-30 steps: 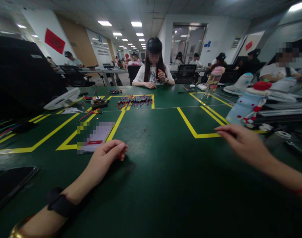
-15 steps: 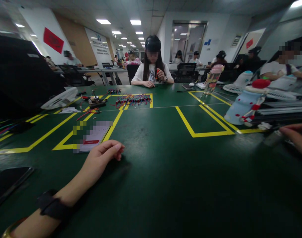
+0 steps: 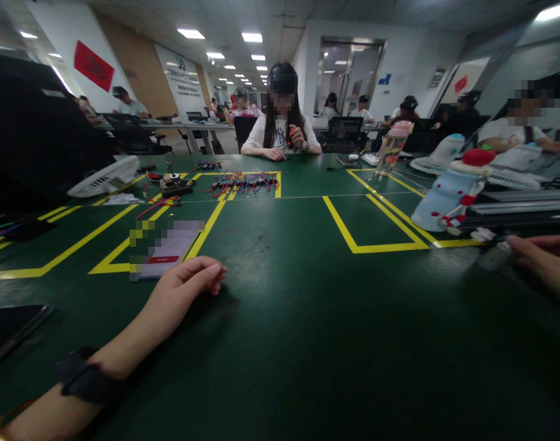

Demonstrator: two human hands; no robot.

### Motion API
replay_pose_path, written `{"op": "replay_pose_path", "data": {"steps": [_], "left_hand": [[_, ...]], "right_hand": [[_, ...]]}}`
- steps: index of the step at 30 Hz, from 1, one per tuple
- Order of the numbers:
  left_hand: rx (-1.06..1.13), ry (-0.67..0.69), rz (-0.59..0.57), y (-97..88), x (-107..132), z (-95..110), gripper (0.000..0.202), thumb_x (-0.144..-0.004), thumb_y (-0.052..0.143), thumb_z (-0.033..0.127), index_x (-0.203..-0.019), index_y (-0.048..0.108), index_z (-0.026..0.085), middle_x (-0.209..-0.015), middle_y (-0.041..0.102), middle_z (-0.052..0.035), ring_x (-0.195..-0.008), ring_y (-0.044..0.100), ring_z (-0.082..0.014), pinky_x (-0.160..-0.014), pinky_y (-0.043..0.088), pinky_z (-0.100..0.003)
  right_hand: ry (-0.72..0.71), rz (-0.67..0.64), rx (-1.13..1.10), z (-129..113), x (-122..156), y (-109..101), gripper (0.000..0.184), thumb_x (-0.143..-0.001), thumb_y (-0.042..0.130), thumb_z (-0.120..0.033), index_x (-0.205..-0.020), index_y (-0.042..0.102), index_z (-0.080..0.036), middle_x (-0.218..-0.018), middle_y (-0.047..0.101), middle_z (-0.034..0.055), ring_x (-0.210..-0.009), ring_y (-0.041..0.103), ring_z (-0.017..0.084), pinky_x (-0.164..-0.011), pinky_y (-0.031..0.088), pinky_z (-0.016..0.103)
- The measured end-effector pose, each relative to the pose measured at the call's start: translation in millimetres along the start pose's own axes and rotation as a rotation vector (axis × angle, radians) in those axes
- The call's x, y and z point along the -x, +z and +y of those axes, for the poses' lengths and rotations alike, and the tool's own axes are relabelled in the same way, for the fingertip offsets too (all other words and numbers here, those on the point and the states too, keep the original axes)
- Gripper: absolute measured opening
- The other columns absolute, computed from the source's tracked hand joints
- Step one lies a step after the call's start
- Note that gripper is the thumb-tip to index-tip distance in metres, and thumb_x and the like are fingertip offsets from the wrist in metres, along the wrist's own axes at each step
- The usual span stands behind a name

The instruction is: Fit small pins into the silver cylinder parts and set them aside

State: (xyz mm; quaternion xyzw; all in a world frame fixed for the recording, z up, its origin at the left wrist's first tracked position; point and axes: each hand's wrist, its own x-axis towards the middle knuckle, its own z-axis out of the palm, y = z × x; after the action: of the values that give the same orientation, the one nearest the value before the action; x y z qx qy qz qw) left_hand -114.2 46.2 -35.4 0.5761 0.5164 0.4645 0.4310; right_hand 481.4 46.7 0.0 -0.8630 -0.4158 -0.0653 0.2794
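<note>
The right hand (image 3: 550, 263), partly cut off by the picture's edge, has its thumb and forefinger drawn together at the top of a small jar (image 3: 494, 256); blur leaves it unclear whether they grip it. The reach looks complete, but the jar appears to rest on the surface (image 3: 307, 318), not yet lifted, just beside a blue bottle (image 3: 438, 199). The left hand (image 3: 188, 282) is loosely curled, its palm hidden, so I cannot tell whether it holds anything; a phone (image 3: 181, 239) lies just beyond it. Farther out, a wire heap (image 3: 245, 184) lies unsorted.
</note>
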Motion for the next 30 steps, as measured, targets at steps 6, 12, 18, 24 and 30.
{"op": "replay_pose_path", "data": {"steps": [6,12,18,24,30], "left_hand": [[0.008,-0.006,-0.001,-2.9,0,-4,0.016,-0.083,0.064,0.033,-0.088,0.071,0.02,-0.083,0.068,-0.0036,-0.067,0.059,-0.0162,-0.064,0.048,-0.03],[0.021,-0.003,0.014,0.4,1,1,0.017,-0.081,0.065,0.033,-0.086,0.071,0.018,-0.08,0.068,-0.0044,-0.065,0.058,-0.0164,-0.063,0.049,-0.03],[0.026,0.004,0.021,0.4,2,0,0.016,-0.081,0.066,0.033,-0.086,0.071,0.019,-0.083,0.068,-0.0047,-0.066,0.059,-0.0164,-0.064,0.049,-0.031],[0.005,0.016,-0.023,-1.7,1,-2,0.014,-0.084,0.063,0.032,-0.088,0.07,0.02,-0.081,0.066,-0.0025,-0.067,0.058,-0.015,-0.065,0.048,-0.029],[-0.061,0.028,-0.051,0.8,1,3,0.016,-0.086,0.061,0.035,-0.087,0.068,0.02,-0.074,0.064,-0.0002,-0.067,0.058,-0.0149,-0.066,0.046,-0.028]], "right_hand": [[0.231,-0.193,-0.495,-13,4,-5,0.04,-0.073,0.063,-0.031,-0.111,0.062,-0.017,-0.107,0.063,0.0157,-0.084,0.063,0.022,-0.067,0.05,0.033],[0.161,-0.256,-0.653,-6,4,8,0.042,-0.077,0.053,-0.024,-0.118,0.059,-0.019,-0.123,0.058,0.0165,-0.101,0.061,0.022,-0.079,0.051,0.032],[-0.116,0.085,-0.247,-9,19,15,0.101,-0.057,0.077,-0.046,-0.14,0.029,-0.014,-0.128,0.049,0.0219,-0.103,0.058,0.026,-0.072,0.05,0.032],[-0.185,-0.014,0.077,5,8,21,0.061,-0.074,0.057,-0.058,-0.116,0.053,-0.014,-0.113,0.056,0.0198,-0.089,0.057,0.025,-0.072,0.043,0.036],[-0.225,0.012,0.144,7,8,21,0.067,-0.074,0.058,-0.057,-0.119,0.052,-0.009,-0.114,0.055,0.0208,-0.091,0.056,0.026,-0.074,0.044,0.036]]}}
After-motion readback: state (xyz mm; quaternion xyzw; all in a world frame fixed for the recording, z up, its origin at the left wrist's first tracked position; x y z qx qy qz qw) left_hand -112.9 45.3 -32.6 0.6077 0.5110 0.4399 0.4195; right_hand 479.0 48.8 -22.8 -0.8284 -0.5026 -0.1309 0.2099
